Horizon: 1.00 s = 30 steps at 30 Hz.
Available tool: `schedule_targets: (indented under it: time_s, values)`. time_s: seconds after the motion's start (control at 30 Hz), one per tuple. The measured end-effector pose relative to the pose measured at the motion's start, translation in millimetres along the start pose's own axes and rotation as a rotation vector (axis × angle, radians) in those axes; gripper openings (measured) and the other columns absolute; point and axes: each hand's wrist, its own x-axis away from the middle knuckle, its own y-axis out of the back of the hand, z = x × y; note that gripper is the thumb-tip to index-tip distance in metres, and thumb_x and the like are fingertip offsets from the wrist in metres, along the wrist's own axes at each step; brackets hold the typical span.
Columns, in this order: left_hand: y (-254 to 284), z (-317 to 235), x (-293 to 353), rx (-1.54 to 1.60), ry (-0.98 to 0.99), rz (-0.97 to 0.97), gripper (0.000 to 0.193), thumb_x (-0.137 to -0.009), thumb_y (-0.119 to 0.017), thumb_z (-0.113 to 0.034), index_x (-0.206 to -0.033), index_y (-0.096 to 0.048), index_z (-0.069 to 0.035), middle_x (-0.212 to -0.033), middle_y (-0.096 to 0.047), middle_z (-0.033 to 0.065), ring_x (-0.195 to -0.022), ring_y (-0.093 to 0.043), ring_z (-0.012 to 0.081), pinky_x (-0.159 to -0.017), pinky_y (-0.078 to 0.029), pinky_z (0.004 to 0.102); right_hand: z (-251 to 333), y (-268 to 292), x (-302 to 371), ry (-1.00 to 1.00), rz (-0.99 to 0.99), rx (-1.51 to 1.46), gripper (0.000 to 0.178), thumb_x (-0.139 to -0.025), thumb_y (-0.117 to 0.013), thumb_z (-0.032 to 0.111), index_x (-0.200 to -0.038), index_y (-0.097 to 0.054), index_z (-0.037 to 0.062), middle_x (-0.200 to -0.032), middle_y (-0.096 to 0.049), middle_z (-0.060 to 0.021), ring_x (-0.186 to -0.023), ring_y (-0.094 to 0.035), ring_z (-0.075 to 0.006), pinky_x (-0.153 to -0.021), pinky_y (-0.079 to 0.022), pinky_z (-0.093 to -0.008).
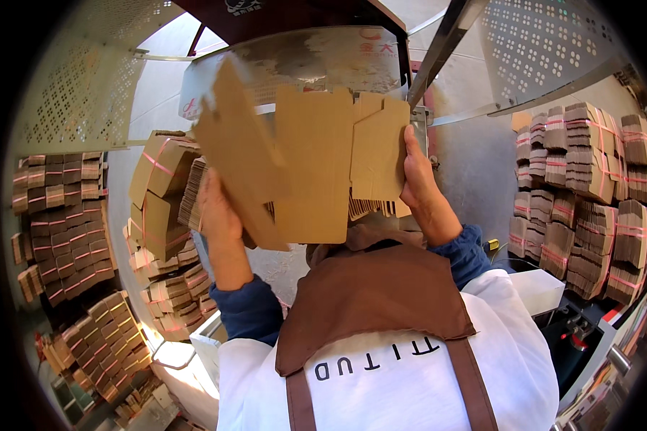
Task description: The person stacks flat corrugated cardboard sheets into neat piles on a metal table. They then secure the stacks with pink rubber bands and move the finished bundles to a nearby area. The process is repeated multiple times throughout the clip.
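A flat, die-cut brown cardboard box blank (313,165) spans the space in front of my chest. Its left panel (241,151) tilts upward and is smeared by motion, while the middle and right panels look flat. My left hand (219,208) is closed at the outer side of that tilted panel, its fingertips partly hidden. At the opposite end, my right hand (420,172) grips the blank's right edge, thumb on the edge and the other fingers out of sight underneath. Below the right panel show the edges of several stacked cardboard blanks (374,208).
Ahead stands a dark red machine with a worn metal plate (302,57), flanked by perforated guards (553,54). Strapped cardboard bundles (165,165) rise close by my left arm. More bundles are piled at far left (68,237) and right (582,194). A white box-like surface (543,291) is near my right elbow.
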Motion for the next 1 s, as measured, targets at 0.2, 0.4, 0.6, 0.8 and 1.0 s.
schedule_targets:
  time_s: [0.2,0.4,0.6,0.8,1.0]
  values:
    - [51.8,-4.8,-7.6,0.237,0.134,0.083,0.033,-0.100,-0.050,-0.024,-0.123,-0.053,0.000,-0.092,-0.053,0.0027,-0.074,-0.048,0.0101,-0.069,-0.045,0.0240,9.7,-7.3,5.3,-0.027,-0.031,0.003,0.050,-0.102,-0.041,0.044,-0.131,-0.049,0.0045,-0.124,-0.059,-0.0083,-0.109,-0.060,-0.0206,-0.089,-0.053,-0.0363]
    - [37.5,-11.9,6.8,0.140,0.119,-0.040,0.034,-0.102,-0.046,-0.025,-0.123,-0.051,0.001,-0.082,-0.050,0.0000,-0.065,-0.046,0.0077,-0.065,-0.043,0.0237,0.7,-4.7,0.0,-0.042,-0.051,0.024,0.050,-0.102,-0.041,0.044,-0.130,-0.050,0.0041,-0.123,-0.060,-0.0085,-0.108,-0.061,-0.0206,-0.088,-0.054,-0.0361]
    - [6.3,27.2,2.2,-0.142,-0.006,-0.048,0.031,-0.101,-0.049,-0.025,-0.118,-0.057,0.001,-0.101,-0.062,0.0040,-0.086,-0.058,0.0141,-0.078,-0.048,0.0271,-20.5,-11.3,-0.5,0.019,-0.193,0.540,0.064,-0.101,-0.034,0.052,-0.123,-0.055,-0.0044,-0.123,-0.060,-0.0148,-0.110,-0.058,-0.0258,-0.096,-0.045,-0.0363]
    - [-25.3,84.2,20.9,-0.624,-0.207,0.076,0.030,-0.099,-0.054,-0.024,-0.115,-0.057,0.001,-0.099,-0.065,0.0068,-0.090,-0.060,0.0176,-0.082,-0.047,0.0299,-13.7,-40.5,36.2,0.169,0.174,0.770,0.065,-0.097,-0.047,0.052,-0.122,-0.055,-0.0073,-0.117,-0.063,-0.0166,-0.111,-0.055,-0.0224,-0.097,-0.042,-0.0346]
    - [-18.1,117.4,20.6,-0.814,-0.405,0.059,0.037,-0.092,-0.061,-0.020,-0.122,-0.053,0.000,-0.120,-0.055,0.0167,-0.109,-0.054,0.0293,-0.096,-0.042,0.0382,83.7,23.2,58.9,0.461,-0.120,1.197,0.046,-0.095,-0.057,0.033,-0.124,-0.055,-0.0037,-0.096,-0.070,-0.0133,-0.083,-0.066,-0.0225,-0.075,-0.051,-0.0360]
